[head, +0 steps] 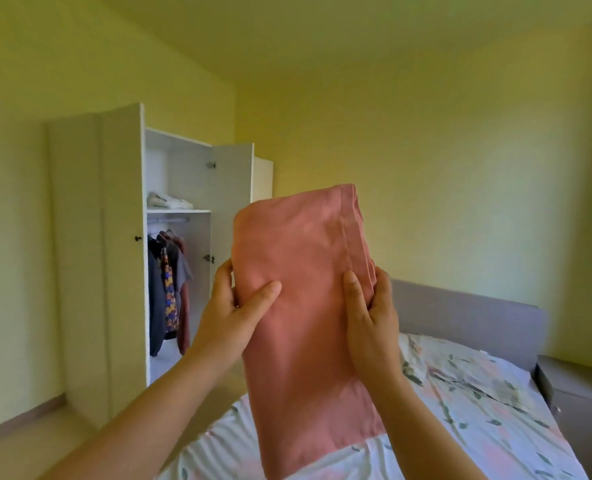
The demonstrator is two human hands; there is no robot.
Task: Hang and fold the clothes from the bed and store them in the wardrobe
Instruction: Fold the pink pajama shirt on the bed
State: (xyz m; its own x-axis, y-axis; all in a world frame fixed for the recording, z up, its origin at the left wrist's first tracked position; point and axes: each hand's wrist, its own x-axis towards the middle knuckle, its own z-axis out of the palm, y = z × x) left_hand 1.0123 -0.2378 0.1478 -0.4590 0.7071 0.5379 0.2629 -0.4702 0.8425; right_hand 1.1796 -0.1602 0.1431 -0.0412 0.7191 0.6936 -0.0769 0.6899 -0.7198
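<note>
Wardrobe (121,254) at nine o'clock stands open, clothes (166,296) hanging inside. At centre, the left hand (234,306) pinches the left edge of the folded pink cloth (305,341), held upright; the right hand (370,317) pinches its right edge, thumbs in front. Below, towards five o'clock, lies the bed (478,410).

both hands hold a folded pink cloth (305,306) up above the bed (478,410). the left hand (232,306) grips its left edge, thumb across the front, fingers behind. the right hand (370,313) grips the right edge the same way. the bed has a pale floral sheet (461,393) and a grey headboard (467,317). to the left stands a white wardrobe (97,254) with one door (232,202) open; dark and patterned clothes (168,292) hang on the rail, and folded white items (170,200) lie on the shelf above. the walls are yellow.
</note>
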